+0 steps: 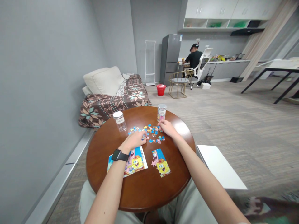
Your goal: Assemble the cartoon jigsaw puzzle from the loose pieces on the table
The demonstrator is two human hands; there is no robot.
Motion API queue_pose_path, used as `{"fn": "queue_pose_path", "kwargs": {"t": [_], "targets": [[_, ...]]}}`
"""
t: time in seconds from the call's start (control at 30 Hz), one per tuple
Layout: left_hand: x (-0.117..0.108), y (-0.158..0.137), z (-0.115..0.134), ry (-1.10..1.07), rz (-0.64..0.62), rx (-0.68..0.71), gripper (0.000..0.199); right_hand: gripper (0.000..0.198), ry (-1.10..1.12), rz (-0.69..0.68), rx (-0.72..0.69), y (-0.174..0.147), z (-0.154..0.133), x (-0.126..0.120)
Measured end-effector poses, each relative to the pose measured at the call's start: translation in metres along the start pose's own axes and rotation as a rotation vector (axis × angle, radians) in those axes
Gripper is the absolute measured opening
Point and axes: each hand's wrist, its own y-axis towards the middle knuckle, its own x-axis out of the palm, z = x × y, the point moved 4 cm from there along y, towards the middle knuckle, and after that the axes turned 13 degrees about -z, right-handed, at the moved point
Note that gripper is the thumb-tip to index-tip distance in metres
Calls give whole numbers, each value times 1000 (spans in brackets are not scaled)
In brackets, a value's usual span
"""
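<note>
- Head view, loose jigsaw pieces (153, 131): scattered over the far half of the round wooden table (140, 194). We judge them light, thin, stiff card, easily bent at the tabs; best pinched by opposite edges.
- Left hand (135, 140): fingers curled down at the pieces' near left side; we are unable to say whether one is gripped.
- Right hand (167, 128): fingertips lowered at the right edge of the spread, near the labelled jar (161, 112); its grip, too, we cannot make out.
- Joined puzzle section (161, 163): flat, nearer us, right of the reference picture sheet (137, 163). We expect weak joints; slide it under flat fingers, supporting both ends, rather than lifting one corner.
- Clear lidded jar (121, 123): upright, far left; probably light and smooth, best held round its body.
</note>
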Motion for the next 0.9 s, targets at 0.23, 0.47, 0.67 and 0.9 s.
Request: {"fn": "queue_pose_path", "kwargs": {"t": [0.23,0.47,0.67,0.9], "targets": [[1,2,-2,-46,9,8,25,20,-15,-16,14,-2,-5,-1],[1,2,-4,-40,29,13,25,21,-59,-47,-2,-2,-5,2],[-3,0,0,-39,2,1,24,22,-105,-54,-9,-1,-3,2],[-4,-2,2,-52,-4,3,21,24,-155,-51,-49,-1,0,3]]}}
